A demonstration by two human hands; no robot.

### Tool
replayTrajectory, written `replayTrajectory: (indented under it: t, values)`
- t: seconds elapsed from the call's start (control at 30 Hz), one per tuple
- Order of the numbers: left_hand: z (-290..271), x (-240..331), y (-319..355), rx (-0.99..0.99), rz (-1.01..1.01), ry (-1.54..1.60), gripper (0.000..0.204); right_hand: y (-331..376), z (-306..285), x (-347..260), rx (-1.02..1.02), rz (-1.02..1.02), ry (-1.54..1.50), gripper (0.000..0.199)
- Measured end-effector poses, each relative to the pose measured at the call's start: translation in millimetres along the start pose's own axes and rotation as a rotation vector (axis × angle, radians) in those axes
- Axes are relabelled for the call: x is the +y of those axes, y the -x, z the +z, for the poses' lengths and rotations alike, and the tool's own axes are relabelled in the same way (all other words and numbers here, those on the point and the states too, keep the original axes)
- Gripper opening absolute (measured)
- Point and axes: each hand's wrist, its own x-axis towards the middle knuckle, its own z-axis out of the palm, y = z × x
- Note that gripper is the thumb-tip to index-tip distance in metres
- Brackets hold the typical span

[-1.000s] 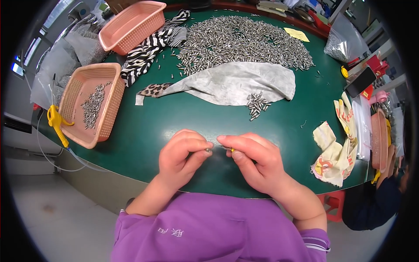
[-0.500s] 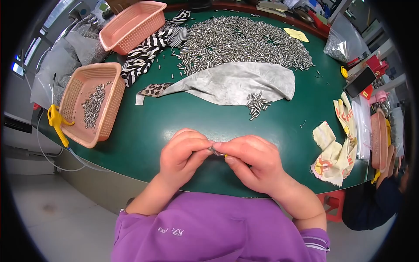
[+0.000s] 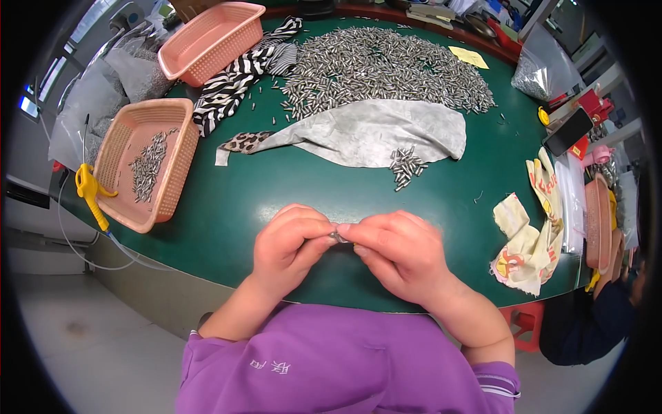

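My left hand [image 3: 292, 241] and my right hand [image 3: 402, 250] meet above the near part of the green table [image 3: 227, 214]. Between the fingertips of my left hand is a small metal cylinder [image 3: 335, 236], mostly covered by the fingers. The thumb and forefinger of my right hand press together against its right side; whatever they pinch is largely hidden. Farther off, a small heap of metal cylinders [image 3: 407, 168] lies on the near right part of a grey cloth [image 3: 372, 131]. A large pile of like cylinders [image 3: 386, 65] spreads behind the cloth.
At left stand a pink basket [image 3: 181, 162] holding some cylinders, a yellow air gun [image 3: 88, 190] and a second pink basket [image 3: 207, 58]. A zebra-striped cloth [image 3: 224, 93] lies beside them. A patterned cloth [image 3: 527, 252] and a phone [image 3: 571, 130] are at right; another person's sleeve [image 3: 586, 324] shows there.
My hands stay almost in place, with slight finger movement. A thin metal piece and a yellow bit seen at my right fingertips before are now mostly hidden.
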Motion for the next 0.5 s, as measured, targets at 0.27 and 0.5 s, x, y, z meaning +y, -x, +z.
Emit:
replayTrajectory:
  t: [0.27,0.5]
  values:
    - [-2,-2,4,-0.006,0.007,-0.02,0.007,-5,0,7,0.159,0.063,0.079,0.028]
    - [-35,12,0,0.213,-0.101,-0.019,0.016,-1,1,7,0.045,0.184,0.138,0.022]
